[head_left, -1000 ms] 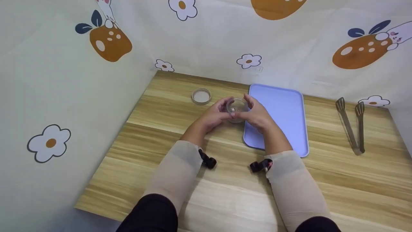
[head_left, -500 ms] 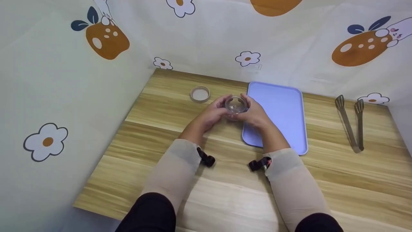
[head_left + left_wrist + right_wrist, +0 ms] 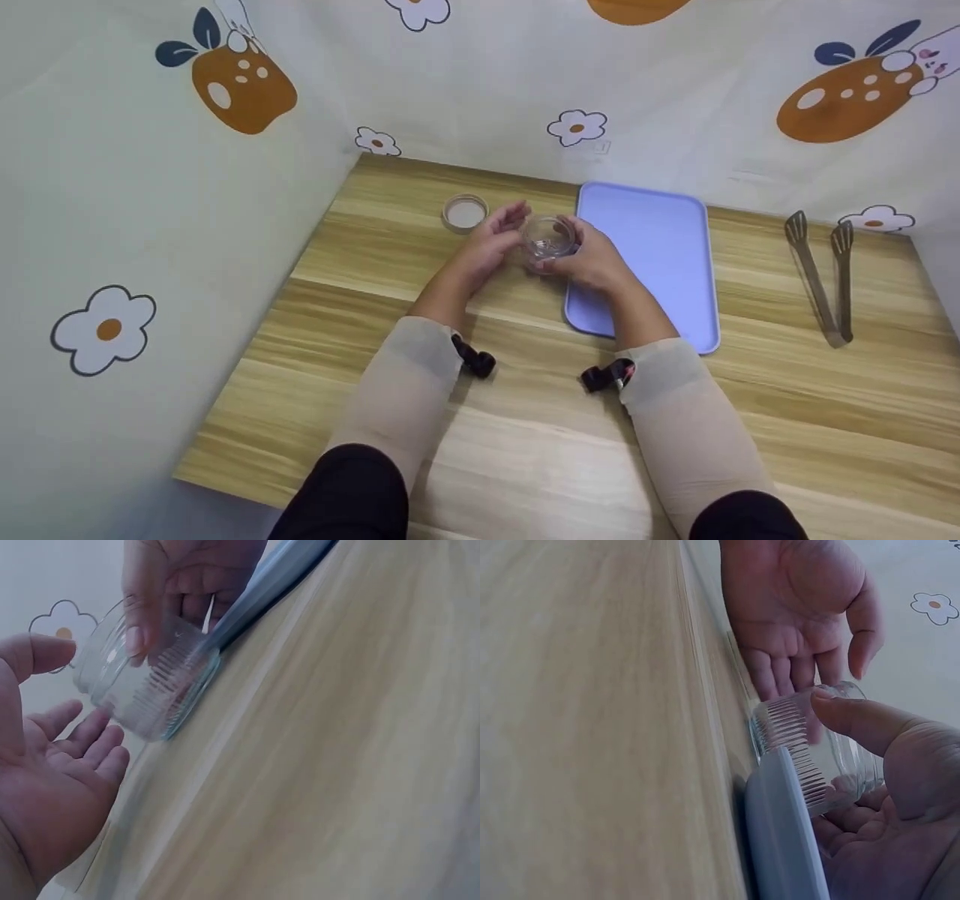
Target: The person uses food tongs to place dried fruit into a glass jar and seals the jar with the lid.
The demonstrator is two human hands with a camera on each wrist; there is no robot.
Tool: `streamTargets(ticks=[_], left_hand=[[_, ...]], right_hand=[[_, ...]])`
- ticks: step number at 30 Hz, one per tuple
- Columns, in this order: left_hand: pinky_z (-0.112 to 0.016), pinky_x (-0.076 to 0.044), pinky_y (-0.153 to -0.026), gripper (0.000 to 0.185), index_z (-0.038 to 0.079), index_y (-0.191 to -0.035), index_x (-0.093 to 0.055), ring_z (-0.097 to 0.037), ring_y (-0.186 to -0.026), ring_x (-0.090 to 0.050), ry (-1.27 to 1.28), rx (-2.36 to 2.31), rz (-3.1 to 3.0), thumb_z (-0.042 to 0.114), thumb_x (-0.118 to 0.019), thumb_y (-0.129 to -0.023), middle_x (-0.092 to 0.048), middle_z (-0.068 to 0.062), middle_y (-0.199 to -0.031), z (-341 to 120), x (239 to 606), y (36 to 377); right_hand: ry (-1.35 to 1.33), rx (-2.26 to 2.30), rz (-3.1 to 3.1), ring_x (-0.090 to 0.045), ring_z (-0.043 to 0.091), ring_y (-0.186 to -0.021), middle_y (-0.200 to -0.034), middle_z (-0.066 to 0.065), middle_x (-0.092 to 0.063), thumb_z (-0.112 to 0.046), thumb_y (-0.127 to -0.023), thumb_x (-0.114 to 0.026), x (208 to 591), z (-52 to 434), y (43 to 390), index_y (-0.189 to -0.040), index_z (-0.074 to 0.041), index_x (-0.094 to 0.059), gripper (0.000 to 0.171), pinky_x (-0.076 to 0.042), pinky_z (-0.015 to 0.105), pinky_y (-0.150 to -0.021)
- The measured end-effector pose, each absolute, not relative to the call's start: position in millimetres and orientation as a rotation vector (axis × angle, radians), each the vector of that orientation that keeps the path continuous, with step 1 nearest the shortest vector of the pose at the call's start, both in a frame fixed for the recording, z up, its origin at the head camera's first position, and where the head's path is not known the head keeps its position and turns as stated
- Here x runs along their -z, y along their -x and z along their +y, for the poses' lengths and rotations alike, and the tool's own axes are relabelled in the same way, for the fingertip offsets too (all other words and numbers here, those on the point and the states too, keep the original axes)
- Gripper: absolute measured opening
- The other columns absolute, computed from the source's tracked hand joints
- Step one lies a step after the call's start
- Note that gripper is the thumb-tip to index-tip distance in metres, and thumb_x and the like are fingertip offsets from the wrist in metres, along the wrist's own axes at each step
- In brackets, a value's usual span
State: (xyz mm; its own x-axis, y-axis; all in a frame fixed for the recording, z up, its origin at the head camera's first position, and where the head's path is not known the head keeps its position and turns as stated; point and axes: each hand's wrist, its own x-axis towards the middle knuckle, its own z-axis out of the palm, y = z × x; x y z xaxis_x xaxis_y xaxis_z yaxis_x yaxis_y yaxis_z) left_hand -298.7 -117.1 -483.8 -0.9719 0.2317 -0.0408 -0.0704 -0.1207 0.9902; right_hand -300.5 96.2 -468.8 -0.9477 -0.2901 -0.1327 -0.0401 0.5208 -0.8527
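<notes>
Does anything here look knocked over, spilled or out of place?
Nothing is spilled or broken. The clear glass jar is tilted only because the right hand grips it; its lid lies apart on the table.

- The glass jar is small, round and see-through, with thin ridges near its bottom.
- It has no lid on and looks empty.
- It is tipped, right at the left edge of the purple tray.
</notes>
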Motion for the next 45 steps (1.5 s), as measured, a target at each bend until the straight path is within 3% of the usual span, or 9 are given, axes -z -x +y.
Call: streamTargets(ticks=[13,22,33,45], left_hand=[[-0.032,-0.035,-0.132,0.075,0.010,-0.163,-0.039,-0.018,-0.161,-0.037,0.007,-2.467,2.064,0.003,-0.069,-0.094,-0.045,-0.004,-0.168,-159,473,311],[-0.031,-0.022,-0.136,0.077,0.017,-0.160,-0.045,-0.014,-0.162,-0.033,0.238,-2.486,2.293,0.015,-0.080,-0.091,-0.048,0.001,-0.167,-175,482,317],[-0.038,-0.023,-0.136,0.099,0.018,-0.171,-0.025,-0.024,-0.167,-0.022,0.383,-2.059,2.422,0.025,-0.084,-0.092,-0.029,0.000,-0.178,-181,493,322],[-0.050,-0.033,-0.131,0.107,0.016,-0.172,-0.020,-0.034,-0.161,-0.033,0.357,-1.499,2.748,0.033,-0.085,-0.088,-0.031,-0.013,-0.175,-178,495,327]], right_hand=[[0.288,1.410,2.476,-0.039,0.029,-0.160,-0.168,0.011,-0.048,-0.021,-0.081,-0.093,467,91,300,-0.166,-0.008,-0.036,0.103,-0.025,0.041,-0.136],[0.259,1.385,2.490,-0.036,0.030,-0.161,-0.169,0.010,-0.047,-0.023,-0.080,-0.093,470,93,301,-0.166,-0.011,-0.036,0.104,-0.024,0.043,-0.136],[0.270,1.390,2.503,-0.039,0.029,-0.159,-0.167,0.011,-0.049,-0.028,-0.079,-0.096,470,95,299,-0.166,-0.010,-0.036,0.107,-0.028,0.043,-0.134],[0.237,1.390,2.504,-0.039,0.032,-0.159,-0.166,0.012,-0.048,-0.023,-0.077,-0.097,468,95,298,-0.166,-0.012,-0.036,0.109,-0.027,0.046,-0.135]])
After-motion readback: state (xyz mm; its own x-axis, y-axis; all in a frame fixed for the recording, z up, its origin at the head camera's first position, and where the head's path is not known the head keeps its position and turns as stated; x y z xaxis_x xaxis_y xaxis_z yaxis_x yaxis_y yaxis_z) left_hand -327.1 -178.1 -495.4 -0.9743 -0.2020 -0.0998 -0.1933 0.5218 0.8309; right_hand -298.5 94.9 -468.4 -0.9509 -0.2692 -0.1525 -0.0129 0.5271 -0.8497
